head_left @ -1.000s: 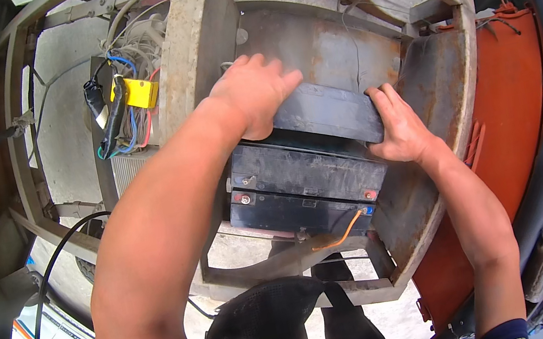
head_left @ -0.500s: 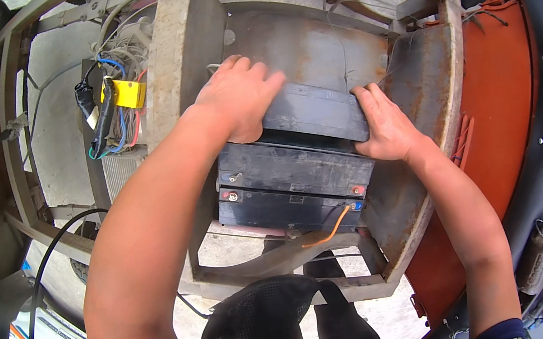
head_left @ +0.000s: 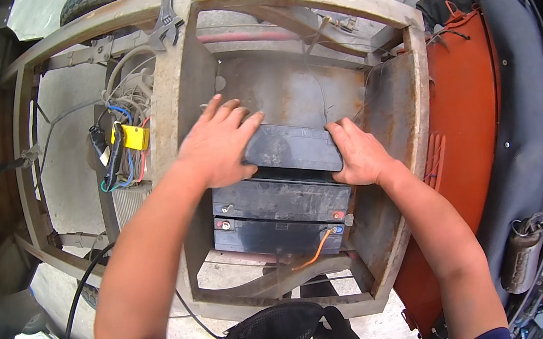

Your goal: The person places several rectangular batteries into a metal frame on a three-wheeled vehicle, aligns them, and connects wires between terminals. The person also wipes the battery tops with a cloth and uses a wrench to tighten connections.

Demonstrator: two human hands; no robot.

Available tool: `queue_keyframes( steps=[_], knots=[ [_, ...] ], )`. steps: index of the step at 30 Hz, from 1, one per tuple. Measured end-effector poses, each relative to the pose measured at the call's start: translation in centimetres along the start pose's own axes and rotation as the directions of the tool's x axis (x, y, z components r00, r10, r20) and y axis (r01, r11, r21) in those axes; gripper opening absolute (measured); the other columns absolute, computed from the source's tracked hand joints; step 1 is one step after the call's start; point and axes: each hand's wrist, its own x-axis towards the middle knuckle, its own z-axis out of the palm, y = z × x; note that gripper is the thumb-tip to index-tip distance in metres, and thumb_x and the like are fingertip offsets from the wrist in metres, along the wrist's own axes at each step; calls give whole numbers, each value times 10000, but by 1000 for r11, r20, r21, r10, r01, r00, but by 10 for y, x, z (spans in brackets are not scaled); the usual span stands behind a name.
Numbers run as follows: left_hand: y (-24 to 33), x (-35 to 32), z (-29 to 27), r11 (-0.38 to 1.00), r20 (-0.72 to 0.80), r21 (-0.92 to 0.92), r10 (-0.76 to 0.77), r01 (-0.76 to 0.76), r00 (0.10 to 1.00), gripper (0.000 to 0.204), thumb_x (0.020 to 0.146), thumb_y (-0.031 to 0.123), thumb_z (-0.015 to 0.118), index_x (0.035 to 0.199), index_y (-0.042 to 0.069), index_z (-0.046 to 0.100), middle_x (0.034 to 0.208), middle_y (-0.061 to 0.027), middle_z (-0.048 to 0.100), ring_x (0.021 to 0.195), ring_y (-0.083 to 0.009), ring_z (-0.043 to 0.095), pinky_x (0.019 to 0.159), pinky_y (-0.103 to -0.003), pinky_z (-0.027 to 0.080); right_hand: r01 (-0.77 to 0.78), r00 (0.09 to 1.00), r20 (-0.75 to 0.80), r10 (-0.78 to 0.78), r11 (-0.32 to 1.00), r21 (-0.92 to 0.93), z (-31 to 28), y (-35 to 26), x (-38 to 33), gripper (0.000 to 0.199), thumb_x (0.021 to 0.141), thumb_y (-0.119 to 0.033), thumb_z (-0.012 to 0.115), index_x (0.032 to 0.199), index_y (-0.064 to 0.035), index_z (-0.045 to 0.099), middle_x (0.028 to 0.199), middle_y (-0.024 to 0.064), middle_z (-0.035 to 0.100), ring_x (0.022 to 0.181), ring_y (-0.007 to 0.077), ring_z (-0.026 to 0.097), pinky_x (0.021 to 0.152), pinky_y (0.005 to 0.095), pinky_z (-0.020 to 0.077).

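A dark battery (head_left: pixel 293 145) sits between my two hands inside the metal frame. My left hand (head_left: pixel 219 142) grips its left end, thumb on the near side and the other fingers over the far side. My right hand (head_left: pixel 359 152) clasps the right end, with the thumb near the lower corner. Toward me, a second black battery (head_left: pixel 281 200) and a third black battery (head_left: pixel 272 235) stand side by side, with terminals at their ends. From the nearest battery's right terminal runs an orange wire (head_left: pixel 315 250). The held battery's underside is hidden.
Around the batteries runs a rusty metal frame (head_left: pixel 175 99), with an adjustable wrench (head_left: pixel 166 24) on its far beam. Bundled wires and a yellow block (head_left: pixel 133 137) lie left. An orange panel (head_left: pixel 457 108) stands right. A black cable (head_left: pixel 72 313) curves at lower left.
The view has shifted, bringing more of the frame's far side and the wrench into sight. Both hands stay on the battery; my left hand's fingers are more spread.
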Motion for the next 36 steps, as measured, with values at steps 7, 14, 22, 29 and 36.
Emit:
queue_keyframes(
  steps=[7, 14, 22, 29, 36],
  knots=[
    [-45, -26, -19, 994, -231, 108, 30, -5, 972, 591, 935, 379, 722, 1406, 49, 589, 1458, -154, 601, 1469, -339, 482, 1310, -519, 267, -143, 982, -55, 178, 911, 386, 11, 2, -20, 1115, 715, -180, 845, 1656, -69, 257, 1531, 271, 442, 1454, 446, 454, 1196, 476, 435],
    [-53, -22, -14, 999, -329, 22, -19, 28, 944, 459, 911, 306, 735, 1277, 40, 655, 1340, -146, 672, 1374, -310, 564, 1294, -493, 309, -113, 879, -286, 381, 749, 653, 51, -14, -51, 1103, 748, -225, 869, 1644, 10, 270, 1574, 273, 430, 1484, 421, 440, 1250, 469, 360],
    [-55, -22, -18, 999, -312, 20, -22, 30, 950, 355, 872, 275, 738, 1169, 84, 700, 1197, -97, 709, 1255, -257, 615, 1308, -453, 285, -187, 744, -513, 429, 870, 457, 28, -42, -28, 562, 920, -238, 793, 1375, 22, 590, 1375, 254, 617, 1282, 442, 602, 1099, 478, 491],
    [-59, -23, -17, 998, -276, -59, -47, 32, 960, 151, 878, 266, 739, 912, 120, 719, 953, -76, 721, 1165, -242, 639, 1312, -424, 281, -102, 801, -514, 307, 916, 387, 2, -80, -3, 429, 923, -212, 787, 1275, 0, 662, 1255, 224, 675, 1148, 434, 656, 1008, 485, 541],
    [-61, -25, -19, 994, -293, -103, -54, 24, 955, 147, 893, 262, 723, 845, 123, 713, 876, -38, 709, 1108, -219, 655, 1311, -416, 293, -167, 861, -385, 333, 899, 404, -23, -118, -40, 391, 939, -214, 780, 1267, -28, 677, 1176, 215, 710, 1095, 416, 690, 974, 480, 555]
  ],
)
